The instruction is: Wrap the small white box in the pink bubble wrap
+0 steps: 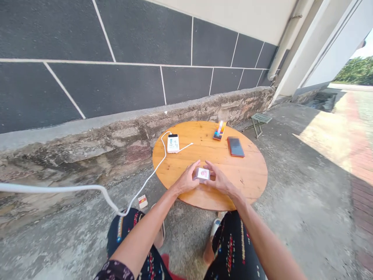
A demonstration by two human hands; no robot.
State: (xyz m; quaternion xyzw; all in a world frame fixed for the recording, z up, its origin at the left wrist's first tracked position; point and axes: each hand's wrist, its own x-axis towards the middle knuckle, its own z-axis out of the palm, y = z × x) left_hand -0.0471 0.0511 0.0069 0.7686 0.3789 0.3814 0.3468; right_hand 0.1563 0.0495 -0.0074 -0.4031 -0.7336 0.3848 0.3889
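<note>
Between both hands, over the near middle of the round wooden table (180, 163), is a small deck of cards (203, 173), a white face with a reddish picture on top. My left hand (189, 178) grips it from the left, thumb at the near edge and fingers along the far side. From the right, my right hand (219, 179) closes on it the same way, its fingers curved around the right end. The lower part of the deck is partly hidden by the fingers.
A white power strip (173, 144) with a cord (145, 182) lies at the table's left. At the back right are a colourful box (219, 130) and a dark, blurred-out flat thing (236, 147). A small box (142, 202) lies on the ground; a folding stool (260, 119) stands beyond.
</note>
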